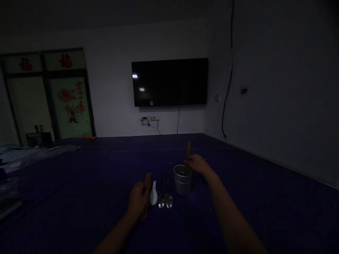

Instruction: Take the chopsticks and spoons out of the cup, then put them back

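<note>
My right hand (197, 164) pinches a pair of wooden chopsticks (188, 150), which stand nearly upright with their lower ends inside a silver metal canister (182, 183). To the left, my left hand (138, 197) is curled over several more wooden chopsticks (148, 178) lying side by side on the dark blue surface. Between that bundle and the canister, a white soup spoon (153, 197) and two metal spoons, one smaller (161, 201) and one larger (168, 200), lie in a row with their bowls toward me. The inside of the canister is mostly hidden.
The dark blue surface (106, 165) stretches to the walls. Clear plastic sheeting (39, 155) and a dark box-like object (39, 139) lie at far left, with small orange items (92, 138) nearby. A black cable (228, 95) hangs at right; a television (171, 83) is wall-mounted.
</note>
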Action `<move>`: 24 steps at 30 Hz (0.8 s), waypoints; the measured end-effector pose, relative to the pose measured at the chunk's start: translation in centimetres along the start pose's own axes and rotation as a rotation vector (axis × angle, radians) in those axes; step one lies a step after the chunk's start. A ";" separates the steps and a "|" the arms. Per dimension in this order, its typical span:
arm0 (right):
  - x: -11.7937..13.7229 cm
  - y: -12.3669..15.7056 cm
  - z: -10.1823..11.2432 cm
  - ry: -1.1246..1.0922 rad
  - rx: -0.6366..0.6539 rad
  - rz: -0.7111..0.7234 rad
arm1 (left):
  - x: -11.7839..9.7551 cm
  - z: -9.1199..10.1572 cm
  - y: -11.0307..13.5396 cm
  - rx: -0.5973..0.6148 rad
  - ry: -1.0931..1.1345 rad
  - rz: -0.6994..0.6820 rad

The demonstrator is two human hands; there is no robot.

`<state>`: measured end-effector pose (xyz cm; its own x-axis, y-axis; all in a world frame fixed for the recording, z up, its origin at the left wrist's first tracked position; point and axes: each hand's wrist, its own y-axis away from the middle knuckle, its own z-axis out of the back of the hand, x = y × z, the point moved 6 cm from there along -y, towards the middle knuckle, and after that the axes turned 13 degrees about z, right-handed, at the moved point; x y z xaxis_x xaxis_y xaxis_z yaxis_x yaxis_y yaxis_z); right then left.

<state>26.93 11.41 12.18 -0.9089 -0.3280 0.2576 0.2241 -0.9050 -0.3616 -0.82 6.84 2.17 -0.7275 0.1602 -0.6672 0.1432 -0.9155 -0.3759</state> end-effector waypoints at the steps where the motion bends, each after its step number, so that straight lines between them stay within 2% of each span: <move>1: 0.0 0.0 0.0 -0.001 -0.001 0.001 | 0.0 0.0 0.0 -0.003 -0.001 -0.003; 24: -0.1 0.1 0.0 0.002 -0.025 0.017 | 0.0 0.0 0.1 0.008 0.013 0.010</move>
<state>27.05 11.38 12.15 -0.9058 -0.3427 0.2493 0.2309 -0.8923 -0.3879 -0.79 6.81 2.12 -0.7174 0.1556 -0.6791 0.1453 -0.9198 -0.3644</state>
